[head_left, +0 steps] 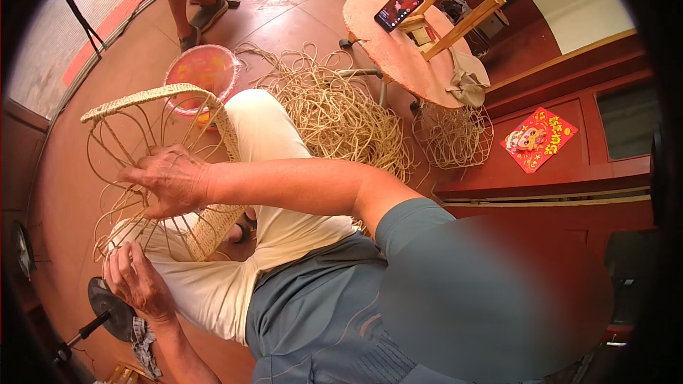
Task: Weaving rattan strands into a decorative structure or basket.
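Observation:
A half-woven basket (226, 128) of pale cord rests across my lap, its plaited band wide along one side and its thin bent ribs bare. My right hand (168, 179) reaches in among the ribs, fingers curled round them. At the basket's lower left edge, my left hand (135, 281) pinches thin strands, its fingers bent and pressed together. Exactly which strand each hand grips is hard to make out. Beyond my knee, a big loose heap of cord (341, 114) lies on the floor.
A red plastic basin (203, 64) stands behind the basket. Upper right, a round table (366, 11) carries a phone (398, 8) and a wooden frame (466, 25); a wire basket (455, 139) sits below. Another person's legs (179, 0) show at the top. A black disc on a rod (110, 309) is lower left.

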`<state>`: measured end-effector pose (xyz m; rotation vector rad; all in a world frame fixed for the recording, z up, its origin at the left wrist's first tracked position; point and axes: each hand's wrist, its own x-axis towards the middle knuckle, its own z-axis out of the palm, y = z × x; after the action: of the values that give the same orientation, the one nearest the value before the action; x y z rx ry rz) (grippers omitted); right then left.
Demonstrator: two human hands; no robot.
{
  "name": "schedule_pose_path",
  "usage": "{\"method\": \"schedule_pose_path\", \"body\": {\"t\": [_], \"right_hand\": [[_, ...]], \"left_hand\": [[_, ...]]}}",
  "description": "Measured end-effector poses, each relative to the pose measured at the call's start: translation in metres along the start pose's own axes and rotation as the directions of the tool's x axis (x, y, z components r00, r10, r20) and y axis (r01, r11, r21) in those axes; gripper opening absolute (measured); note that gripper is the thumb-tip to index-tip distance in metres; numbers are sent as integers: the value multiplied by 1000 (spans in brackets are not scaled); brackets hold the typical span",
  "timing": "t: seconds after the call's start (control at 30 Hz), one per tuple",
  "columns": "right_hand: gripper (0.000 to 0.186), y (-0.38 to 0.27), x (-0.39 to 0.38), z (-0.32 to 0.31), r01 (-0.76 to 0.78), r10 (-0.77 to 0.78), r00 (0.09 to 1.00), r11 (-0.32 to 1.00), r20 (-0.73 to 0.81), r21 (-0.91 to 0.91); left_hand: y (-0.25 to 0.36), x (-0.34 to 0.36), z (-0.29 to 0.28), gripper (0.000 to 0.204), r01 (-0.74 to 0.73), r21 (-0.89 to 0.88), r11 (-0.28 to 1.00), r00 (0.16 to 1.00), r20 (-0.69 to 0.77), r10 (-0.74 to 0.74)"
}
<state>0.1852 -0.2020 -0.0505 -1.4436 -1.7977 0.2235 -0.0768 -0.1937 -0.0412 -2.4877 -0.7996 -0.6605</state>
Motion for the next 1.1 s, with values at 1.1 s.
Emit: {"method": "schedule_pose_path", "body": {"t": [1.1], "right_hand": [[34,17,-2,-2,450,-601,795,674,-82,-586]], "left_hand": [[114,-17,39,17,522,-454,722,842,406,-354]]}}
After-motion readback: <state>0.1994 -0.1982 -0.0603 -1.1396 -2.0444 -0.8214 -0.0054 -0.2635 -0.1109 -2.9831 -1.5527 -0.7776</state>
